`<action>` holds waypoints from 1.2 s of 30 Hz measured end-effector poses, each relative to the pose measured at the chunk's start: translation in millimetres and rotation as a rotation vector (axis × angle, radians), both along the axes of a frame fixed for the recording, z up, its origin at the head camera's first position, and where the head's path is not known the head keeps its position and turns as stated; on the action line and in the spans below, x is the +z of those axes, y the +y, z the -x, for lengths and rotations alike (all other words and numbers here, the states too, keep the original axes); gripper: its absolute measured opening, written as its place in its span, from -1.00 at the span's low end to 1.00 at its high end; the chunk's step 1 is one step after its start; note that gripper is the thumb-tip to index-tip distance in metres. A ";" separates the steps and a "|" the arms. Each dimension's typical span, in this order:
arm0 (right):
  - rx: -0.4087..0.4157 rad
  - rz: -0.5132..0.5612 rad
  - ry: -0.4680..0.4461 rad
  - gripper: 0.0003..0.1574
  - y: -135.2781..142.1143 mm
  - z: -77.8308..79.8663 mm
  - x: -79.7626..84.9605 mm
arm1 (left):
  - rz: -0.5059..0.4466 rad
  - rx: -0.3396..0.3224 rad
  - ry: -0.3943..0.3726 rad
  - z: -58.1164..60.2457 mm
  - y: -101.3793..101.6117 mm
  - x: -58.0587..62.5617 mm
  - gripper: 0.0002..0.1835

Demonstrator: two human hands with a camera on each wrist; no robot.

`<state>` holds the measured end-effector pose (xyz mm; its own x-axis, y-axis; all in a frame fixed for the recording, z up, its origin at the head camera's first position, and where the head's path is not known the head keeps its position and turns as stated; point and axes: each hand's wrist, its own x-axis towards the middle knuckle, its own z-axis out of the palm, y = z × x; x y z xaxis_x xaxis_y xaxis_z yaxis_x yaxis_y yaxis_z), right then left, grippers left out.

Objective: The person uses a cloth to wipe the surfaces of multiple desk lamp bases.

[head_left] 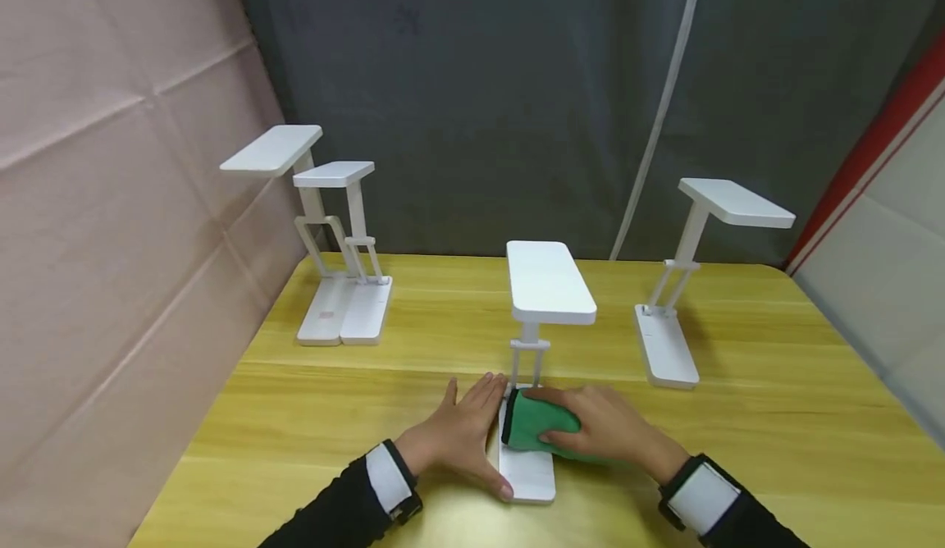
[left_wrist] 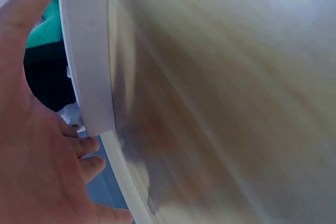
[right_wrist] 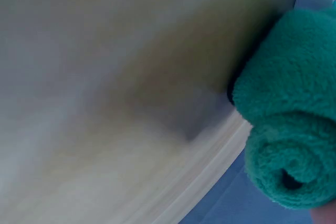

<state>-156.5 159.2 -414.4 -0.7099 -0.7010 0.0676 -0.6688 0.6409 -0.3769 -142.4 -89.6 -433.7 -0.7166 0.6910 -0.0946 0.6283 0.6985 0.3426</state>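
A white folding desk lamp [head_left: 550,281] stands upright at the front middle, its head level above its flat base [head_left: 528,479]. My left hand [head_left: 465,437] lies along the base's left side, fingers straight and thumb spread to the near corner, touching its edge. In the left wrist view, that hand [left_wrist: 42,145] lies beside the base's white side wall [left_wrist: 89,51]. My right hand [head_left: 613,429] grips a folded green cloth [head_left: 542,423] with black edging and presses it on the top of the base. The cloth [right_wrist: 294,77] hides most of the right fingers in the right wrist view.
Two similar white lamps [head_left: 332,175] stand side by side at the back left of the wooden table [head_left: 295,441]. Another white lamp [head_left: 668,347] stands at the right. A dark curtain [head_left: 458,105] hangs behind; a pale cloth wall [head_left: 133,244] rises on the left.
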 end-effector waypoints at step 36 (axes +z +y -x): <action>0.028 -0.155 0.413 -0.21 -21.9 -13.2 5.0 | 0.017 0.043 0.012 0.8 0.5 -3.9 0.37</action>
